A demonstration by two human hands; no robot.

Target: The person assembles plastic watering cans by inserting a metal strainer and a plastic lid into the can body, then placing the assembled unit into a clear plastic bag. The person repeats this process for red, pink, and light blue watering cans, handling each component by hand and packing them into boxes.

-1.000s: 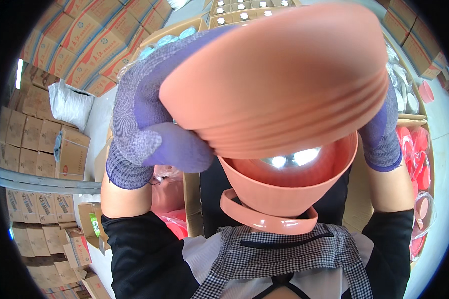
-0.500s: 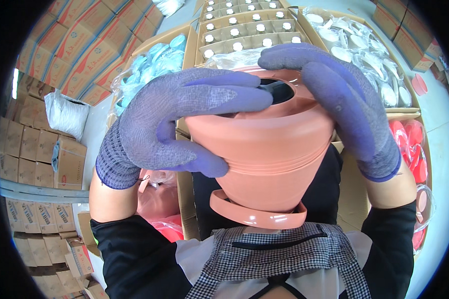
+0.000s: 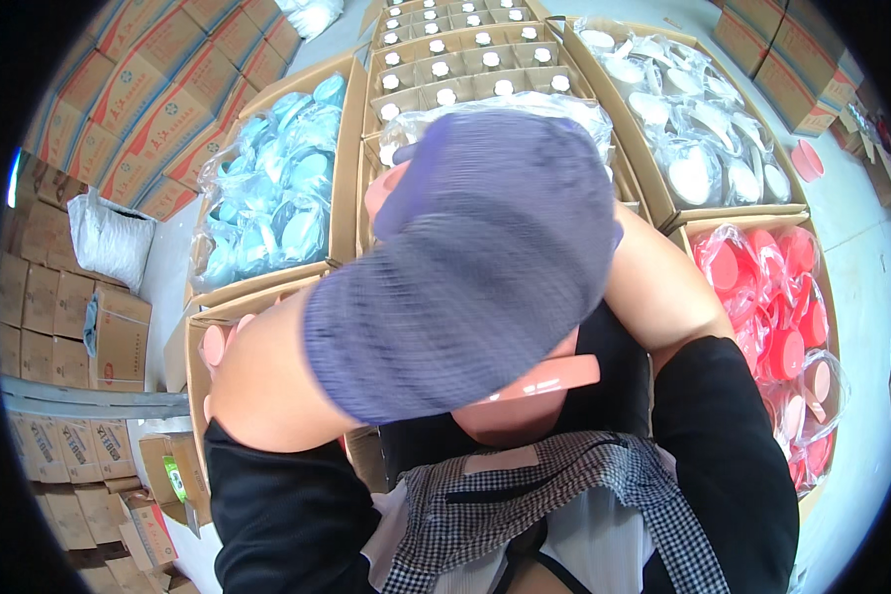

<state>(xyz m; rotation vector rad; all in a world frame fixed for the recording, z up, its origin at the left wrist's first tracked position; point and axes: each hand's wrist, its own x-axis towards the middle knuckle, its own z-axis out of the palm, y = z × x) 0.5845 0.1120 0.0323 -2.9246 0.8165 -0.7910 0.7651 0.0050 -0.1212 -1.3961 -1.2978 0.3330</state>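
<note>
My left hand [image 3: 505, 247], in a purple-grey knit glove, reaches across the middle of the view, smeared by motion. It covers most of a pink plastic pot-shaped vessel [image 3: 510, 418], whose lower part and curved band [image 3: 554, 380] show below the glove. Another pink bit shows at the glove's left edge. Behind the left hand, my right hand [image 3: 619, 235] is almost wholly hidden; only a sliver of purple glove shows where its bare forearm ends. The fingers of both hands are too hidden or blurred to read.
Ahead stands a divided carton [image 3: 455, 69] of white-capped bottles. Cartons of bagged blue parts [image 3: 277, 178] and bagged white parts [image 3: 703, 119] flank it. Red and pink bagged parts [image 3: 772, 297] lie at the right. Stacked cartons [image 3: 139, 109] and a white sack [image 3: 112, 238] are at the left.
My left hand has swung right and over the vessel, hiding it and my right hand. The vessel's open top with its dark inner piece is now out of sight.
</note>
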